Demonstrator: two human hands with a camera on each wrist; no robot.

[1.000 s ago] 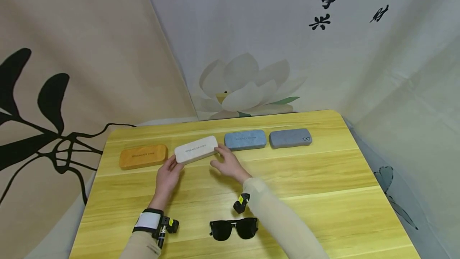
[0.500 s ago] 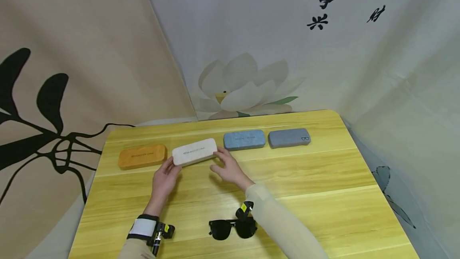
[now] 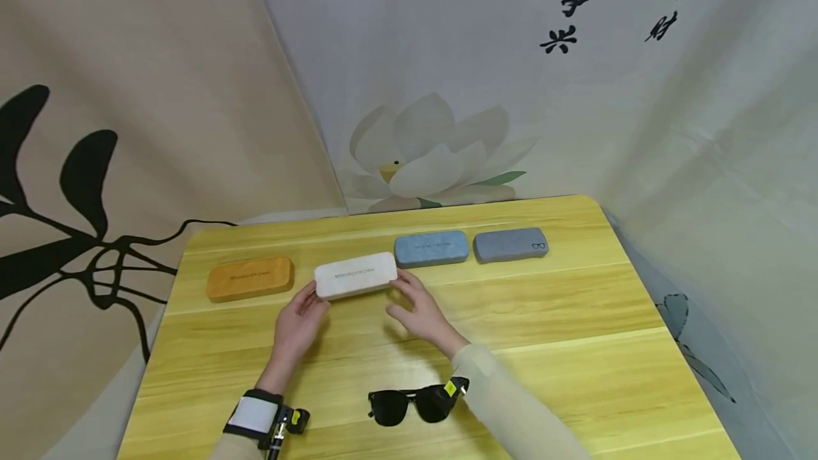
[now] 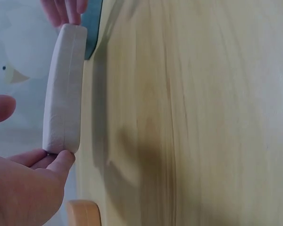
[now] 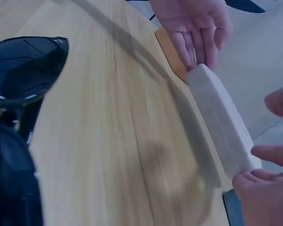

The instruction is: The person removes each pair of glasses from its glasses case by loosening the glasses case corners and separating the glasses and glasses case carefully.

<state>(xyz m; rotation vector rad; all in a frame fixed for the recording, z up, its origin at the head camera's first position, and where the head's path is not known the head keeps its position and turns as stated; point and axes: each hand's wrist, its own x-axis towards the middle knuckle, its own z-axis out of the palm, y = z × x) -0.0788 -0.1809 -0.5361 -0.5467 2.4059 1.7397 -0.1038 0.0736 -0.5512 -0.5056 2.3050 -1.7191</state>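
Observation:
A white glasses case [image 3: 356, 275] is held between both hands, its shadow falling on the table below in the left wrist view. My left hand [image 3: 299, 324] presses extended fingers against the case's left end; its thumb stands apart in the left wrist view. At the other end, my right hand [image 3: 422, 309] touches the case with its fingers, the thumb [image 5: 279, 101] clear of it in the right wrist view. Black sunglasses [image 3: 409, 404] lie unfolded nearer the person, partly behind the right wrist's camera.
An orange case [image 3: 250, 279] lies left of the white one. To the right are a blue case [image 3: 431, 248] and a grey case [image 3: 510, 244] with a glasses mark. The wooden table [image 3: 549, 375] meets hanging printed cloth [image 3: 422, 55] at its back edge.
The white case has moved slightly right and toward the person, and sits more level. Both hands have moved with it. The right wrist's camera now overlaps the sunglasses' right lens.

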